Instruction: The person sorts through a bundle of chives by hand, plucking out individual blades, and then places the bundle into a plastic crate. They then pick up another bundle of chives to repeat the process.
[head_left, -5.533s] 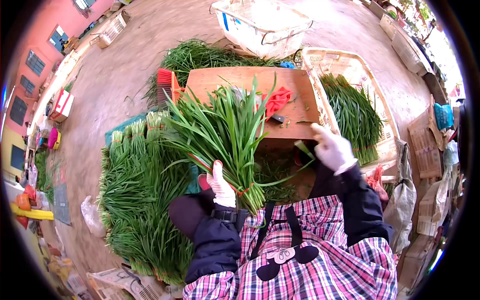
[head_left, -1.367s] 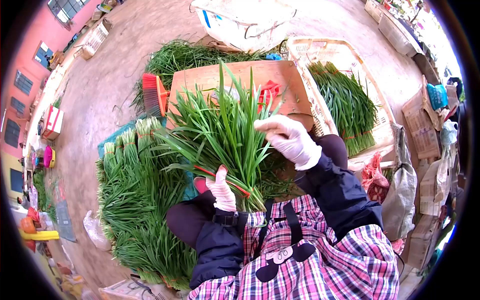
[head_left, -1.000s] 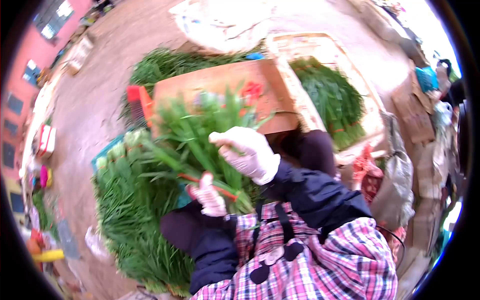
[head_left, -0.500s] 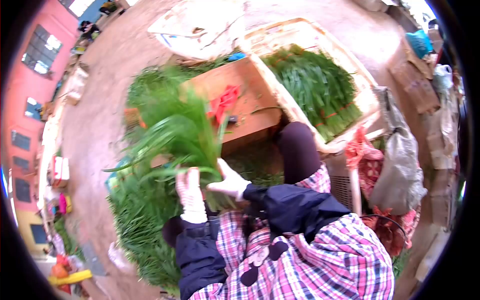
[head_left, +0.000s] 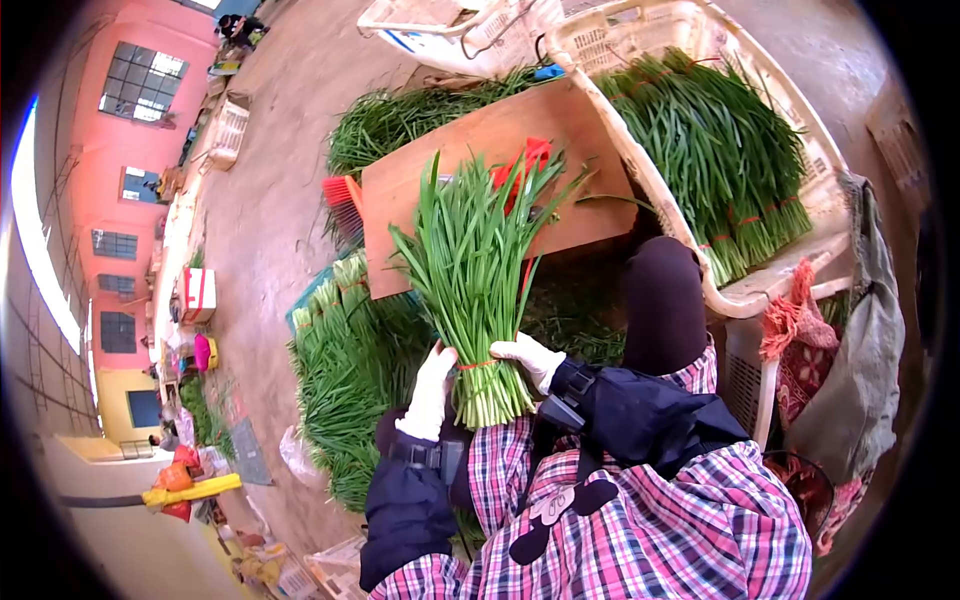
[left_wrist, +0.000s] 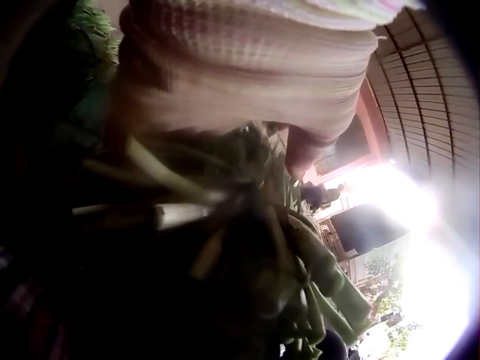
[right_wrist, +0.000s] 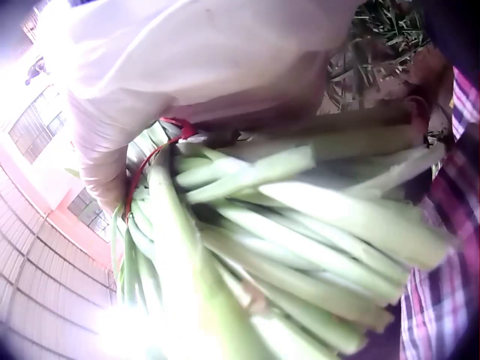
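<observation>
A bunch of garlic chives (head_left: pixel 478 260), with long flat leaves and pale cut stems, stands leaf tips away from the lap. My left hand (head_left: pixel 430 390), in a white glove, grips its left side near the stem ends. From the right, my gloved right hand (head_left: pixel 530 358) holds it with the thumb over the front. A red band (right_wrist: pixel 139 171) circles the stems between both hands. In the left wrist view, the glove (left_wrist: pixel 240 71) wraps over the dim stems. Stem ends fan out below the right hand in the right wrist view.
Behind the bunch lies a wooden board (head_left: pixel 420 200) with a red cloth (head_left: pixel 530 160). Tied bunches (head_left: pixel 350 390) are piled at left. A pale plastic crate (head_left: pixel 640 150) holding more bunches stands at right. A red brush (head_left: pixel 342 195) sits by the board.
Earlier the left hand alone held the bunch, slanted, while the right hand was off to the right. The right hand came across to it; both now grip the more upright bunch. The head view turned.
</observation>
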